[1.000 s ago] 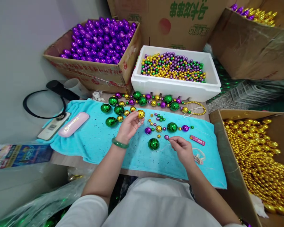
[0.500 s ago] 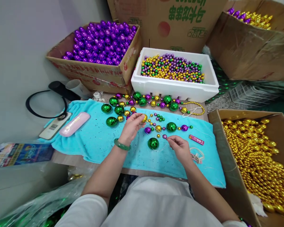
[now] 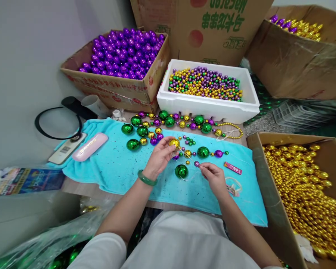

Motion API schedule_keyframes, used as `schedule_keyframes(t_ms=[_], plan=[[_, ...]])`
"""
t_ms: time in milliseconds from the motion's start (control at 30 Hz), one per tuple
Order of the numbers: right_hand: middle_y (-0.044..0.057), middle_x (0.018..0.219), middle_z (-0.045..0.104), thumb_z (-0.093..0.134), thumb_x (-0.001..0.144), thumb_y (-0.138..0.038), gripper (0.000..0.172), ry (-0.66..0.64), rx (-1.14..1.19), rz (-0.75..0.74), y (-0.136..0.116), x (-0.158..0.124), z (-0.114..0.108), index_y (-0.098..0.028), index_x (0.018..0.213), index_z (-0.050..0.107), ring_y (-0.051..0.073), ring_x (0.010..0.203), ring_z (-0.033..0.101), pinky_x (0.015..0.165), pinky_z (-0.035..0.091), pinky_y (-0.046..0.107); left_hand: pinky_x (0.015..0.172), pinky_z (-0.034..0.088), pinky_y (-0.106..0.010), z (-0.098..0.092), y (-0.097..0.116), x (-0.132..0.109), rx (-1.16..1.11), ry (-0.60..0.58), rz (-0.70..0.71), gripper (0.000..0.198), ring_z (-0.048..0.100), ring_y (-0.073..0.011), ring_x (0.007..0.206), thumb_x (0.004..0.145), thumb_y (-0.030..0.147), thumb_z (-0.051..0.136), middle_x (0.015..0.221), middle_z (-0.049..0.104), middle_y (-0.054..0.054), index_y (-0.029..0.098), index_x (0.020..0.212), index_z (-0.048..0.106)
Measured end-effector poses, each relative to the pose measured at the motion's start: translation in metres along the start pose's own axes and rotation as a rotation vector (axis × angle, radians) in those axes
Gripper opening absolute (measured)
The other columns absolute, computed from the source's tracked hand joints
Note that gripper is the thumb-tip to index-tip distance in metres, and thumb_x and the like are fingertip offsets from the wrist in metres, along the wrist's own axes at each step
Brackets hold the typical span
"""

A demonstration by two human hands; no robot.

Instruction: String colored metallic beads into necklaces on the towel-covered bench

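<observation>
My left hand [image 3: 162, 155], with a green bangle [image 3: 147, 178] at the wrist, pinches a gold bead [image 3: 174, 143] over the blue towel [image 3: 123, 168]. A thin thread runs from it toward my right hand [image 3: 212, 177], whose fingertips are closed at a small purple bead [image 3: 196, 164]. Just below and between the hands rests a large green bead [image 3: 181, 171]. Beyond them a row of beads lies on the towel, with a green one [image 3: 203, 152] and a purple one [image 3: 218, 153]. Finished-looking bead strands [image 3: 169, 121] stretch along the towel's back edge.
Behind the towel stand a carton of purple beads [image 3: 106, 87] and a white foam box [image 3: 207, 106] of small beads. A carton of gold beads [image 3: 271, 194] is at the right. On the left lie a pink case [image 3: 90, 147], a phone [image 3: 67, 149] and a magnifier [image 3: 58, 123].
My left hand has shifted slightly right with the gold bead, which is now more exposed. It uncovers purple beads behind it and partly covers another. My right hand has moved slightly down and right.
</observation>
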State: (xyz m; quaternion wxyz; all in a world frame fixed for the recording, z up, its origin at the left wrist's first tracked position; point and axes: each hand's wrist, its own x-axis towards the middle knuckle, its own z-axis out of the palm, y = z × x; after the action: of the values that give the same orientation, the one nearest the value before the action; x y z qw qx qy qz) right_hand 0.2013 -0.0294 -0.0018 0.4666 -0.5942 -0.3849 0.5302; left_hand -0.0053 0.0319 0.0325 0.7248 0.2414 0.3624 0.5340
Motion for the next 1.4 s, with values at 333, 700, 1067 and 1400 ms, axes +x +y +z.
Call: schedule_keyframes(t_ms=[333, 700, 1067, 1400], plan=[[-0.003, 0.047, 0.048, 0.074, 0.059, -0.042, 0.027, -0.047, 0.028, 0.064, 0.001, 0.002, -0.001, -0.017, 0.067, 0.068, 0.009, 0.045, 0.038, 0.043, 0.026, 0.022, 0.072, 0.055, -0.026, 0.006, 0.0, -0.006, 0.011, -0.016, 0.026, 0.038, 0.068, -0.0157, 0.083, 0.068, 0.02, 0.077, 0.095, 0.064, -0.002, 0.02, 0.103, 0.062], [-0.003, 0.052, 0.05, 0.074, 0.062, -0.047, 0.032, -0.08, 0.035, 0.042, 0.002, 0.004, 0.003, -0.018, 0.07, 0.064, 0.009, 0.046, 0.041, 0.043, 0.031, 0.022, 0.074, 0.051, -0.025, 0.021, -0.026, -0.018, 0.24, -0.079, 0.007, 0.039, 0.062, -0.0122, 0.08, 0.065, 0.02, 0.078, 0.1, 0.065, -0.002, 0.021, 0.102, 0.065], [-0.003, 0.051, 0.051, 0.074, 0.062, -0.049, 0.034, -0.132, -0.013, 0.04, -0.007, 0.008, 0.007, -0.017, 0.074, 0.067, 0.009, 0.045, 0.042, 0.042, 0.031, 0.022, 0.075, 0.052, -0.026, 0.017, -0.035, -0.014, 0.277, -0.02, 0.023, 0.036, 0.062, -0.0125, 0.081, 0.067, 0.022, 0.078, 0.095, 0.067, -0.002, 0.021, 0.101, 0.065], [-0.004, 0.048, 0.048, 0.075, 0.06, -0.047, 0.034, -0.135, -0.066, 0.072, -0.008, 0.012, 0.003, -0.017, 0.071, 0.067, 0.008, 0.045, 0.037, 0.043, 0.028, 0.022, 0.072, 0.053, -0.025, 0.018, -0.039, -0.015, 0.182, 0.05, 0.011, 0.034, 0.063, -0.0115, 0.078, 0.069, 0.024, 0.076, 0.097, 0.065, -0.001, 0.021, 0.101, 0.064]])
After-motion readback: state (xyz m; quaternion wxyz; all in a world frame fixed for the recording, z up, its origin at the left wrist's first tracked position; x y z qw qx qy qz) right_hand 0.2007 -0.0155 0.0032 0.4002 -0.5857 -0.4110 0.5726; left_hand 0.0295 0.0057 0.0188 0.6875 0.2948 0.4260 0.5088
